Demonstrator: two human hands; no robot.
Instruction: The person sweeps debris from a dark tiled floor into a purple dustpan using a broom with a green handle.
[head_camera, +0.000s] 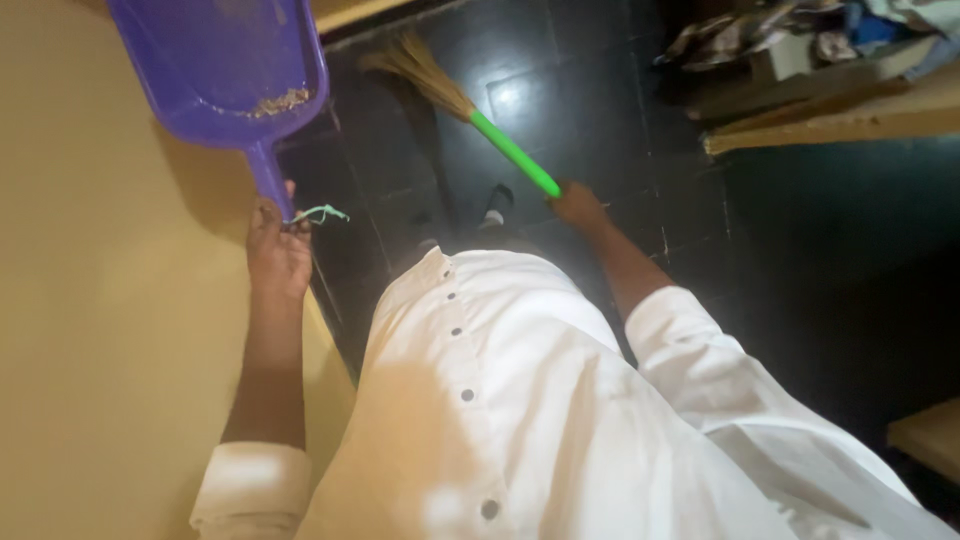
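My left hand (275, 250) grips the handle of a purple plastic dustpan (225, 70) held up near a cream wall. A small heap of brownish sweepings (278, 102) lies in the pan, and a green string hangs from the handle end. My right hand (580, 207) holds the green handle of a short grass broom (480, 120); its straw bristles point away toward the dark tiled floor. My white buttoned shirt fills the lower middle of the view.
A cream wall (90, 300) runs along the left. Dark glossy floor tiles (800, 230) lie ahead. Wooden planks (830, 125) and a pile of cloth and clutter (800, 35) sit at the upper right. A wooden edge (930, 435) shows at lower right.
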